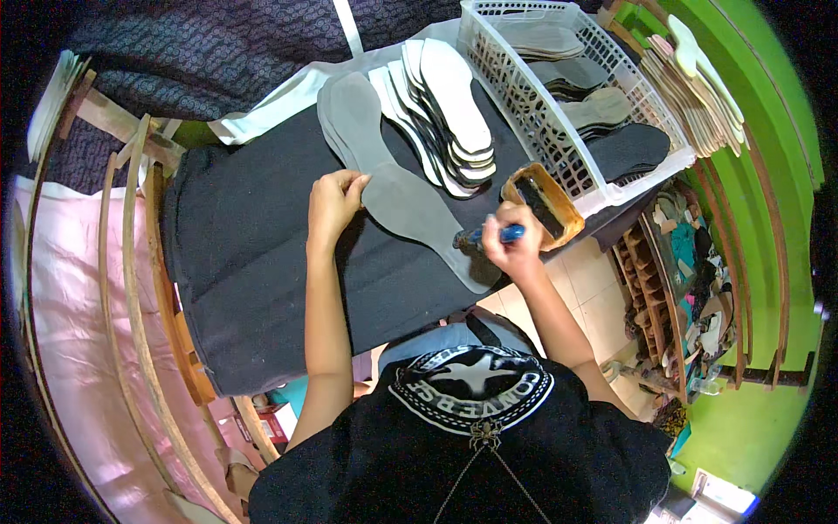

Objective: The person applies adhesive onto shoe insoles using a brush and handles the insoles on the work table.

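A grey shoe insole (408,205) lies slantwise on the black cloth-covered table (249,236), its narrow end towards me at the table's near edge. With thumb and fingers, my left hand (334,208) pinches its wide far end by the left edge. My right hand (513,249) is wrapped round the blue handle of a brush (471,237), whose dark bristles are at the insole's narrow part; whether they press on it is hard to tell. Just beyond that hand stands an open, amber-stained container (572,218) with dark contents.
More grey insoles (349,100) lie beyond, beside a fanned pile of white insoles (449,96). A white plastic basket (602,196) of dark and grey insoles stands at the far right. Past it are stacked foot-shaped boards (690,96). A cluttered shelf (646,288) sits lower right.
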Action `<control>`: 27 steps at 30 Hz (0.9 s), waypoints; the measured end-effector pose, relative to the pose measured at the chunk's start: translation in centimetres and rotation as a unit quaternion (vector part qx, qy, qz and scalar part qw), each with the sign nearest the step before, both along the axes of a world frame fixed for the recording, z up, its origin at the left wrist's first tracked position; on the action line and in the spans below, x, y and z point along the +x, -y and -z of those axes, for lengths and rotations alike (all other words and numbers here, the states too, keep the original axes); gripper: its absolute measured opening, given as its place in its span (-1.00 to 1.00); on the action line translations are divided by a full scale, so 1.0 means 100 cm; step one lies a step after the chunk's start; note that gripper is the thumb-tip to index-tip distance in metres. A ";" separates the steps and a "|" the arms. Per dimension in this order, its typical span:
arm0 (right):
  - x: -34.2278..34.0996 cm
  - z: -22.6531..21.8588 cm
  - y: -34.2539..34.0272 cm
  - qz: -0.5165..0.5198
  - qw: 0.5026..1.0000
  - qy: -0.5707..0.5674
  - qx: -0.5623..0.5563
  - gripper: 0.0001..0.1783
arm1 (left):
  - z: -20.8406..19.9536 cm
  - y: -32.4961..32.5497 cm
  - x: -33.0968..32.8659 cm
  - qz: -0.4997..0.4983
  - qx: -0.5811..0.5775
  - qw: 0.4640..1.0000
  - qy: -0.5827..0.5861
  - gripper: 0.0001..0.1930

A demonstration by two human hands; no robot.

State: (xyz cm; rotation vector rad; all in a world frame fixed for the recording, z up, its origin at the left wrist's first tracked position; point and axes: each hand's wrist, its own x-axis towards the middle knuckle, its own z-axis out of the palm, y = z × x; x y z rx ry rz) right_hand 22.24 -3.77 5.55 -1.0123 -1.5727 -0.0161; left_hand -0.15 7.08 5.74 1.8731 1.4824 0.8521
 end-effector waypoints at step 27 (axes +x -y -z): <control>0.014 0.009 0.050 0.087 0.993 -0.066 -0.036 -0.76 | 0.004 -0.005 -0.010 0.030 -0.002 0.998 0.063 -0.81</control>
